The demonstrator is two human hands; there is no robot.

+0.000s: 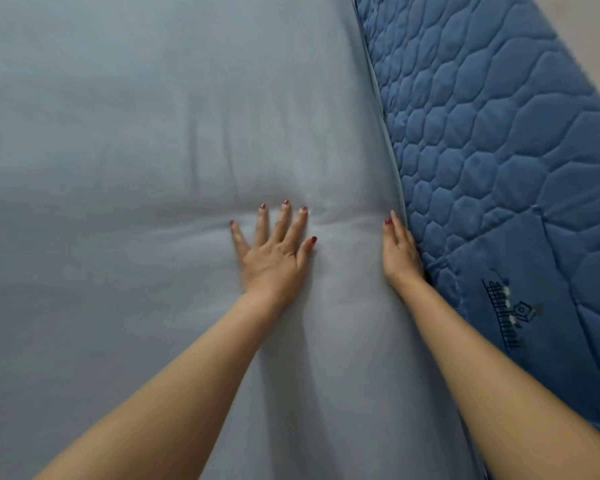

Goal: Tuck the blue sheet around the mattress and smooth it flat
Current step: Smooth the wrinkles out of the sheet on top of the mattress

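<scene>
Forearms, two, reaching over blue sheet point(136, 133) spread on mattress point(499, 150): left hand point(274, 247) flat, fingers splayed, pressing a crease; right hand point(400, 251) fingers straight, wedged at sheet edge against quilted side; risk: uneven pressing could pull the tuck loose, bunching new wrinkles.

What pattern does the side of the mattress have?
The mattress side is darker blue, quilted in rounded honeycomb-like cells, with a small dark logo. The head view shows it.
</scene>
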